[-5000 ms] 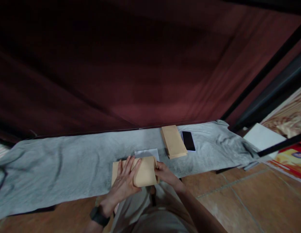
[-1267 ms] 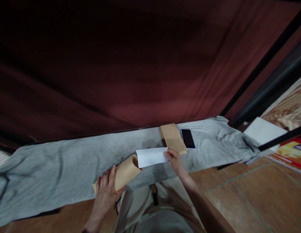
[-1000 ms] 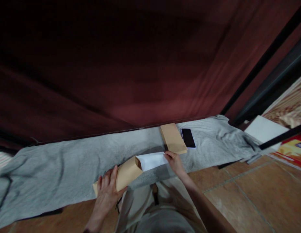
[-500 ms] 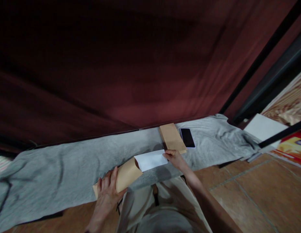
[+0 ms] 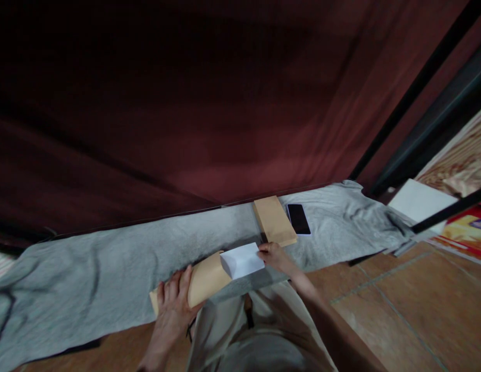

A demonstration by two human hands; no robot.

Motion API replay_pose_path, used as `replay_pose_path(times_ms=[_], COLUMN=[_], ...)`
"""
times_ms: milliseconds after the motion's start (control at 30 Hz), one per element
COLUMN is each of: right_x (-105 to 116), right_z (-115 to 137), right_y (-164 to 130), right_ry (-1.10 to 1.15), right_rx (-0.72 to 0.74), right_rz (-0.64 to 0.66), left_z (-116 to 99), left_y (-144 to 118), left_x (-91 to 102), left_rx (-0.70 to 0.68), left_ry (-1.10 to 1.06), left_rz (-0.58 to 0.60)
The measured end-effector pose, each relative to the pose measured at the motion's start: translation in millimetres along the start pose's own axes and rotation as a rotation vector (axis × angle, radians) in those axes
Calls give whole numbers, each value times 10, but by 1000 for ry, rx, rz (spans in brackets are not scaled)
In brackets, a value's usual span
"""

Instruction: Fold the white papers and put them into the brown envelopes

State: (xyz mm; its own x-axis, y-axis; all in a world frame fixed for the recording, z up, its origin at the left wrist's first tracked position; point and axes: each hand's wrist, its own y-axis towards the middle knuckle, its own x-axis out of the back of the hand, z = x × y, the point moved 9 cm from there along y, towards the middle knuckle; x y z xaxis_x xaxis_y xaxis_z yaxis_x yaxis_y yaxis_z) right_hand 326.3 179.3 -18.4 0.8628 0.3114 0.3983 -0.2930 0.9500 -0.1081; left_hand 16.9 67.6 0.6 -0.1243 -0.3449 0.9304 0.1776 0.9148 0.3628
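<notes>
While both hands work over the grey cloth (image 5: 89, 268), the scene reads as follows.

Left hand (image 5: 174, 305): fingers slightly spread and curled over the near left end of the brown envelope (image 5: 203, 279), holding it bowed so its mouth gapes to the right.

Right hand (image 5: 273, 256): fingertips pressed together, pinching the right edge of the white folded paper (image 5: 242, 261).

Paper: its left end sits at the envelope's open mouth, touching it; whether it is inside cannot be told.

Envelope: lies near the cloth's near edge, in the middle, just in front of the person's lap.

Beyond: a stack of brown envelopes (image 5: 274, 221) just far of the right hand, a dark phone (image 5: 298, 219) beside it on the right.

Far side: a dark red curtain (image 5: 186, 103).

Right: tiled floor (image 5: 399, 315) and a white sheet (image 5: 420, 201) well apart.
</notes>
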Motion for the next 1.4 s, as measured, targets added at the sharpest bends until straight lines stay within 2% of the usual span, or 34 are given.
replay_pose_path(times_ms=[167,300,567,867,1200,1300,1367,1400], right_x=[-244,-392,-713,-899,-853,-810,-771,-752], right_z=[118,217,285,79,53,60,57,55], right_y=[-34,-87,-191,-94,-87,-48,-10,9], right_ry=[-20,-82,-94,27,153,201,231,245], right_rx=[38,78,62,-92,-117,-118,-120,-121], right_rz=[-5,-145,-303,-184,-223,-255,-281,-293], left_z=[-81,-143,-309,-362,-365,-305,-189,-97], left_y=[66,86,109,130,117,45,-91,-206], left_x=[-18,-92,-131,-61,-93,-21,41,41], left_rx=[-10,-11,-6,-3,-41,63,241,380], left_ry=[-29,-70,-89,-142,-161,-248,-388,-512], left_rz=[6,30,31,-12,2,-37,-117,-169])
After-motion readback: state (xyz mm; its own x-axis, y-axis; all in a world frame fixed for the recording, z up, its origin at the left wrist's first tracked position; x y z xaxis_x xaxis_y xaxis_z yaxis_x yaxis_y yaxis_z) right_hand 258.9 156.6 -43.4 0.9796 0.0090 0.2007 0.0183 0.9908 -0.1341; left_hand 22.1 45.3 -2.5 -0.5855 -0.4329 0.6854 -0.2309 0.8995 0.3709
